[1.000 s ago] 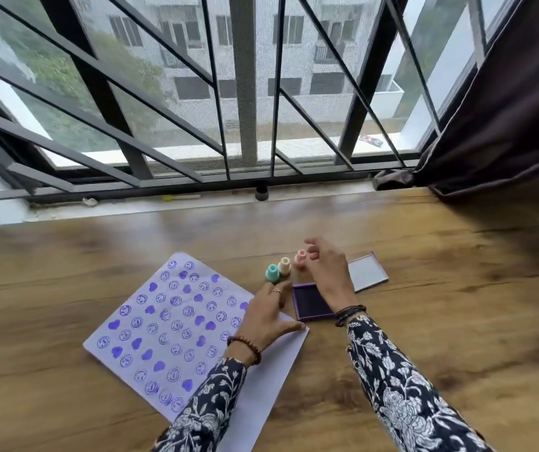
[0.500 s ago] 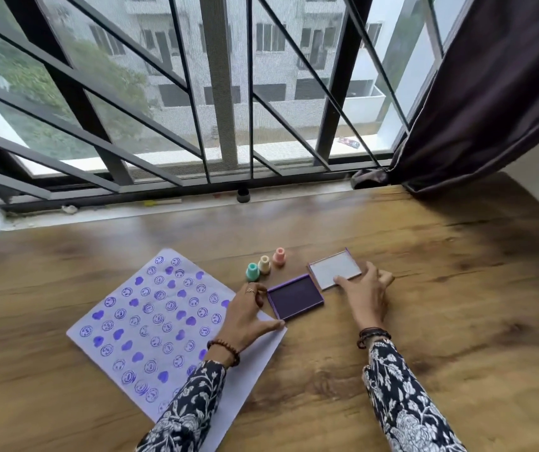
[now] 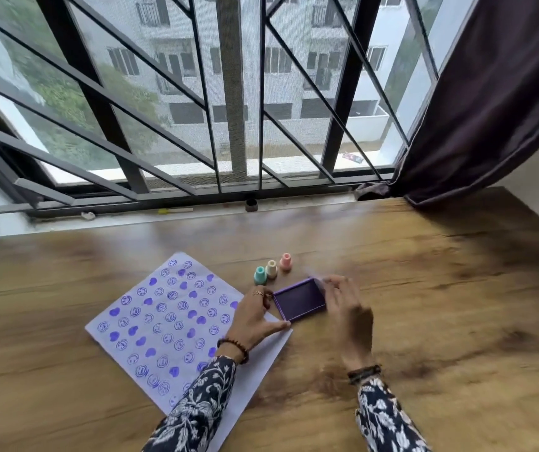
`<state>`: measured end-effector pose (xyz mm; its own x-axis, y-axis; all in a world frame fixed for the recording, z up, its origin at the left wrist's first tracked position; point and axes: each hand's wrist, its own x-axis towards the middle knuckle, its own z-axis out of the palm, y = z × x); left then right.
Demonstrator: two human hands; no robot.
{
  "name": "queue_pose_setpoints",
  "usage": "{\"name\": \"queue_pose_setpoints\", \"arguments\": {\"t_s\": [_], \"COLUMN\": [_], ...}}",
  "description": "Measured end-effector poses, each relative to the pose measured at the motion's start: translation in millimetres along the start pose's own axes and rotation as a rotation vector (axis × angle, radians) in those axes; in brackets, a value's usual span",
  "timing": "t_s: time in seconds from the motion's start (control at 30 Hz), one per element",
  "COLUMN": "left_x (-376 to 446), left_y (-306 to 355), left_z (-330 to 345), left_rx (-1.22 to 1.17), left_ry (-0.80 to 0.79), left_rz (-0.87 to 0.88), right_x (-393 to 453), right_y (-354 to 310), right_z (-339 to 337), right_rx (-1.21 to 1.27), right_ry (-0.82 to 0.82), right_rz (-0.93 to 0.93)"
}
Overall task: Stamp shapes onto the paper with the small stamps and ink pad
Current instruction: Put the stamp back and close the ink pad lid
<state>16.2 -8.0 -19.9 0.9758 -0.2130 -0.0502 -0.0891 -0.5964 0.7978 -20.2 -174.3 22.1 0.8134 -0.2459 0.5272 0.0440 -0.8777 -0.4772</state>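
The paper (image 3: 176, 324) lies flat on the wooden table (image 3: 441, 305), nearly filled with purple hearts and smiley faces. Three small stamps, teal (image 3: 260, 275), cream (image 3: 271, 269) and pink (image 3: 285, 261), stand upright in a row just beyond the open ink pad (image 3: 299, 303). The left hand (image 3: 255, 321), thumb and fingers spread, braces the pad's near-left corner, probably to stop it sliding. The right hand (image 3: 346, 316) is blurred at the pad's right edge (it may be bringing the lid over, though I cannot tell what its fingers pinch).
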Motion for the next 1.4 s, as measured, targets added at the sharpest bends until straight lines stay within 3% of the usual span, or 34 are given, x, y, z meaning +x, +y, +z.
{"name": "queue_pose_setpoints", "arguments": {"t_s": [0.1,0.2,0.23,0.4,0.6,1.4], "left_x": [-0.3,-1.6,-2.0,-2.5,-1.0,0.9], "left_y": [1.7,2.0,2.0,0.4,-2.5,-5.6], "left_z": [-0.1,-0.5,-0.6,1.7,4.8,2.1], "left_rx": [0.024,0.033,0.043,0.061,0.067,-0.054], "left_ry": [0.0,0.011,0.016,0.038,0.045,0.014], "left_rz": [0.007,0.017,0.018,0.005,-0.007,0.03], "right_x": [-29.2,-64.4,-73.1,-32.5,-7.5,-14.8], "right_y": [-13.7,-6.8,-3.5,-19.6,-15.4,-27.4], "right_z": [5.9,15.4,17.8,14.7,25.4,36.1], "right_rx": [-0.072,-0.106,-0.147,0.105,0.019,-0.096], "right_ry": [-0.194,-0.392,-0.361,-0.299,-0.583,-0.484], "right_rz": [-0.137,-0.151,-0.172,0.139,0.345,0.386]}}
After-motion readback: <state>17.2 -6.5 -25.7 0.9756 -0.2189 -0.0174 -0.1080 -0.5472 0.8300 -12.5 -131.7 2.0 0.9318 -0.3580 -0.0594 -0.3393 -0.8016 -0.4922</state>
